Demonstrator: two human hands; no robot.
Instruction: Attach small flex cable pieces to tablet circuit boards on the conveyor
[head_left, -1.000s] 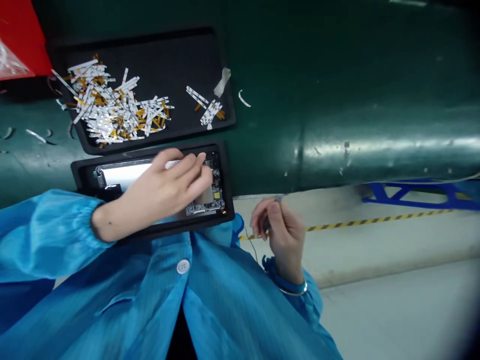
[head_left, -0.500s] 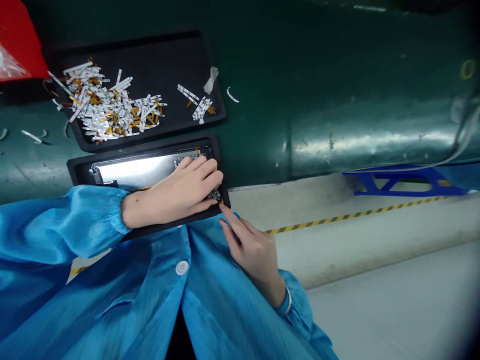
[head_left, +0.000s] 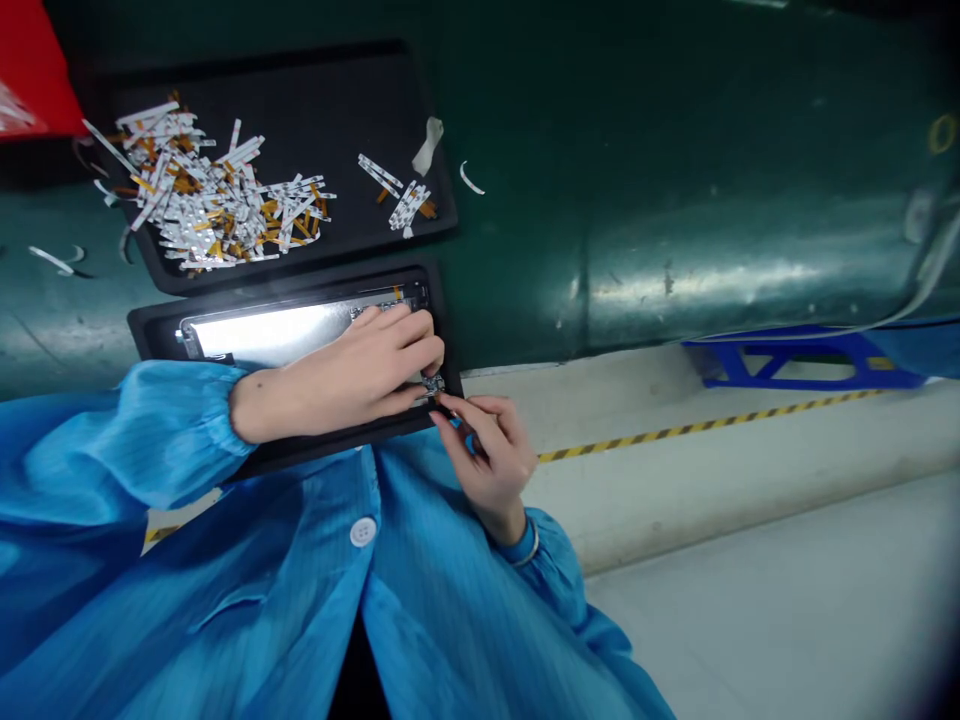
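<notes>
Evidently, close finger work is going on at one corner of an uncovered electronic unit. The unit's silver panel (head_left: 270, 332) is showing to the left, and its circuit board (head_left: 433, 382) is peeking out at the right end, mostly hidden under fingers. All of it is lying inside the nearer black tray (head_left: 154, 335), which is sitting at the table's near edge, against the blue jacket (head_left: 300, 560).

Left hand (head_left: 360, 370) is lying across the unit, fingers bent over the board; it is probably steadying things. Whether it is pinching anything, I cannot tell. Right hand (head_left: 491, 455) is bringing index finger and thumb close together at the board's near right corner. Something dark is showing between those fingers; tool or background, I cannot tell, so its grip is staying unconfirmed.

Step in hand, by my reading: both hands are attending to one small spot on that corner. Next move, I judge, is calling for a steady left hand and light, precise fingertip pressure from the right, without the unit sliding.

Beyond, the farther black tray (head_left: 315, 110) is holding a heap of white-and-amber strips (head_left: 217, 215) at left and a small bunch of strips (head_left: 409, 205) at right. A curled white sliver (head_left: 471, 180) is lying just beside it on the green table (head_left: 600, 200).
</notes>
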